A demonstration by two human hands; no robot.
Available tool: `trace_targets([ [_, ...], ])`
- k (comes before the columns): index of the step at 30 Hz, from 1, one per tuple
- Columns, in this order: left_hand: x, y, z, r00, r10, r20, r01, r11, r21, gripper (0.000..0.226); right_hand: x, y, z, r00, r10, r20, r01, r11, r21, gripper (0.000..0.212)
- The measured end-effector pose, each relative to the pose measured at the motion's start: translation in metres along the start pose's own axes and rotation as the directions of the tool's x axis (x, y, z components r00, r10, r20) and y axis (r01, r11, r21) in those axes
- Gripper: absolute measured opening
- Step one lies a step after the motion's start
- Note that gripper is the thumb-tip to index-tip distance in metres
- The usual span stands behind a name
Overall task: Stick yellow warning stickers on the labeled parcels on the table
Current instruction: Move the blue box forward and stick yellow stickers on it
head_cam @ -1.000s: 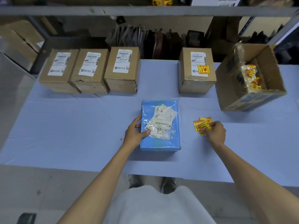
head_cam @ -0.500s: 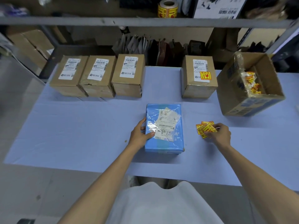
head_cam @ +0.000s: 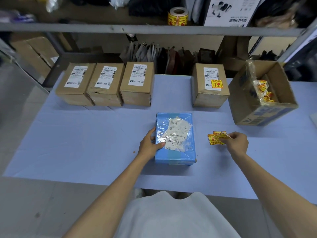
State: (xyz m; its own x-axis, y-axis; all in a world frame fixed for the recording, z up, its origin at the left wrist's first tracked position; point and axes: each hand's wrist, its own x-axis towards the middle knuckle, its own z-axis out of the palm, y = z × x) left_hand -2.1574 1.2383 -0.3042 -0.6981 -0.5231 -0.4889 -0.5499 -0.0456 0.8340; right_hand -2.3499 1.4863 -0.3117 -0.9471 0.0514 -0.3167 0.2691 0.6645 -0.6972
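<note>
Fingers [head_cam: 230, 135] of the right hand [head_cam: 238, 143] are pinched together on one yellow warning sticker [head_cam: 223, 135], its edge raised off a small loose pile of yellow stickers [head_cam: 214, 140]. The pile lies on the pale blue bench [head_cam: 85, 143], at three o'clock from the blue plastic-wrapped parcel [head_cam: 175, 157], near it but not touching.

That parcel lies flat in the middle of the bench, a crinkled white shipping label [head_cam: 177, 134] on its top. The left hand [head_cam: 148, 146] rests at its nine o'clock edge, thumb along the side, straight fingers [head_cam: 160, 144] flat on the top and touching the label's corner.

Along the far edge, at ten to eleven o'clock, stand three brown cardboard parcels [head_cam: 105, 84] side by side, each with a white label. At one o'clock stands a fourth cardboard parcel [head_cam: 210, 93], apart from the rest, with a yellow sticker [head_cam: 217, 83] already stuck at its label's corner.

At two o'clock sits an open cardboard carton [head_cam: 262, 115] with crumpled yellow scraps [head_cam: 264, 90] inside. On the grey metal shelf [head_cam: 103, 28] above, at twelve o'clock, stands a roll of yellow stickers [head_cam: 177, 17].
</note>
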Motion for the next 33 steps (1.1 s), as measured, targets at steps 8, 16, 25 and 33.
trace_targets([
  [8,0.0,-0.001,0.001,1.0,-0.002,-0.006,0.002,1.0,0.006,0.08,-0.012,-0.021,0.008,0.987,-0.153,0.05,0.149,0.986,0.069,0.02],
  [16,-0.001,0.002,0.001,1.0,0.002,0.01,-0.002,1.0,-0.009,0.076,-0.049,-0.062,0.04,0.932,-0.252,0.26,0.175,0.943,0.284,0.014],
  [25,-0.003,0.029,-0.001,0.993,0.073,-0.096,-0.047,0.966,0.253,0.071,-0.07,-0.079,0.049,0.812,-0.308,0.495,0.2,0.944,0.261,0.023],
  [33,-0.007,0.07,0.015,0.96,0.279,0.017,-0.278,0.948,0.157,0.008,-0.082,-0.093,0.054,0.739,-0.369,0.563,0.282,0.929,0.239,0.02],
])
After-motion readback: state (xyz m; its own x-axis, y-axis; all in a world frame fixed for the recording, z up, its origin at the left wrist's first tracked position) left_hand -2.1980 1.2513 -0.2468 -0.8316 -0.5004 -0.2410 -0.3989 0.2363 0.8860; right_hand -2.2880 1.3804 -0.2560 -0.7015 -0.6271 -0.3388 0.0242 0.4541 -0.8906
